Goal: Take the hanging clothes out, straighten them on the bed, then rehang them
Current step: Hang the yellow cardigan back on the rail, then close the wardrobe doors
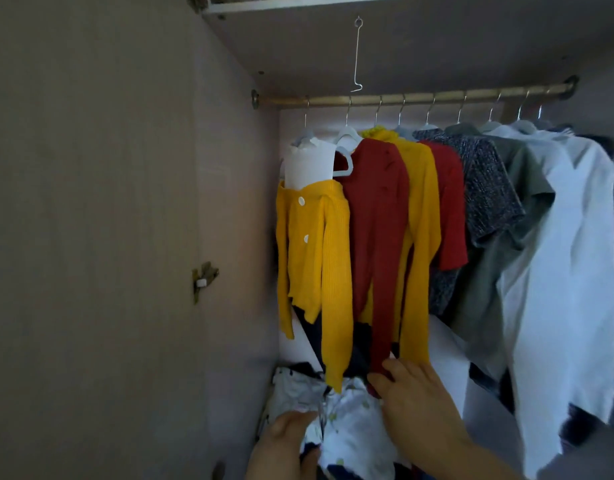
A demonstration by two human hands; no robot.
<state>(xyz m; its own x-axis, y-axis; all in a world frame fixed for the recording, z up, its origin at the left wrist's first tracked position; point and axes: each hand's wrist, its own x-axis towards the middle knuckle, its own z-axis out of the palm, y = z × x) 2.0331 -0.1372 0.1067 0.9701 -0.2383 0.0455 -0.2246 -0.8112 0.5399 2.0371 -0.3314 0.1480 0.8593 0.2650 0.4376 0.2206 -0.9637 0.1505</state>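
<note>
Hanging clothes (395, 216): ribbed yellow and red knits, centre frame | my right hand (416, 400) spread, touching red sleeve (380, 306) | left hand (285, 441) curled on white bundle (350, 427), lower centre.

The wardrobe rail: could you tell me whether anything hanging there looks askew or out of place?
Yes. At the rail's left end, the yellow cardigan has slipped off its hanger's shoulders and sags low around the white top underneath. The other garments hang straight.
</note>
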